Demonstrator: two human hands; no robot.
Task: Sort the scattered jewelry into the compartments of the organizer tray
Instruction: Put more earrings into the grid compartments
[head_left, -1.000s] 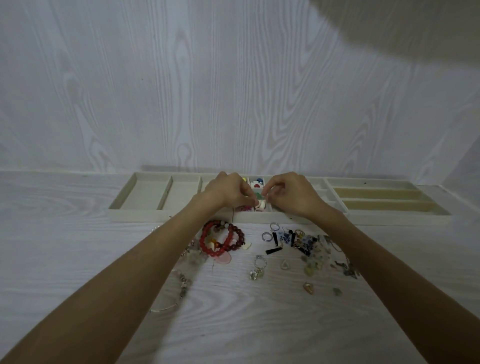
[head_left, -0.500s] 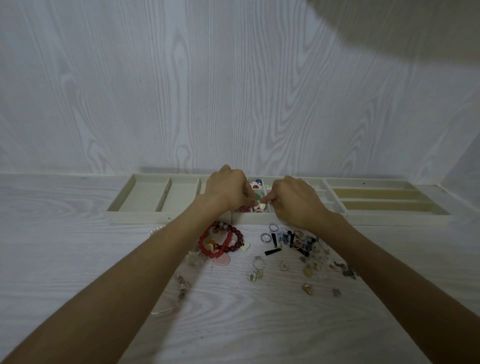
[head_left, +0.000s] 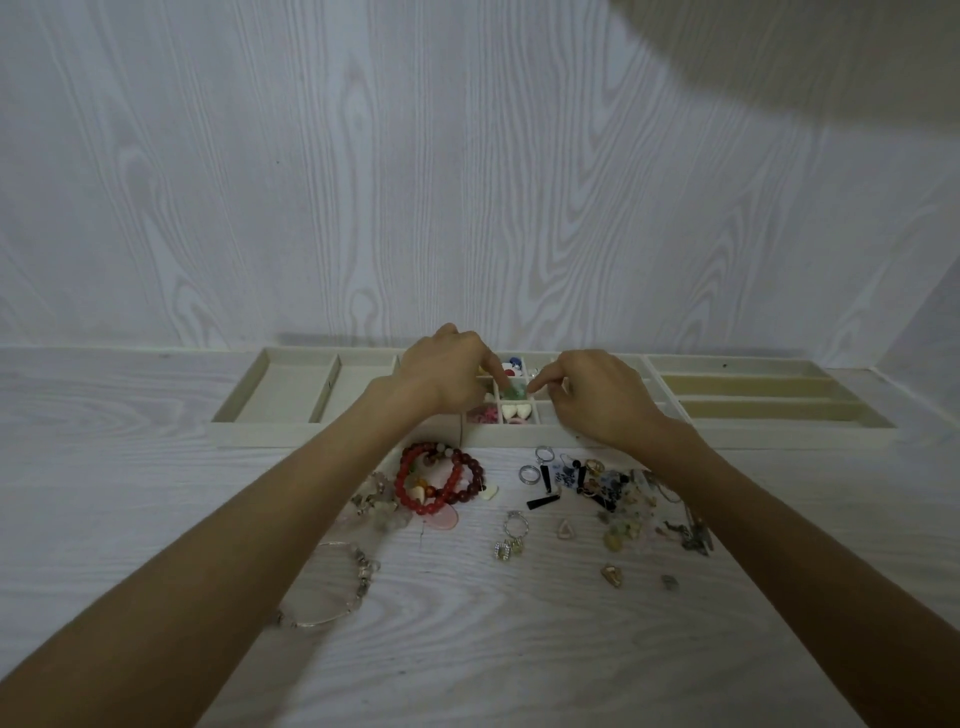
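Meanwhile, red bracelets near tray, left hand, right hand grip unclear.

2 hands, 1 tray

We see a pale wood-grain wall rising behind a matching whitish wood-grain tabletop — dim, even light, with a soft grey shadow across the upper right corner.
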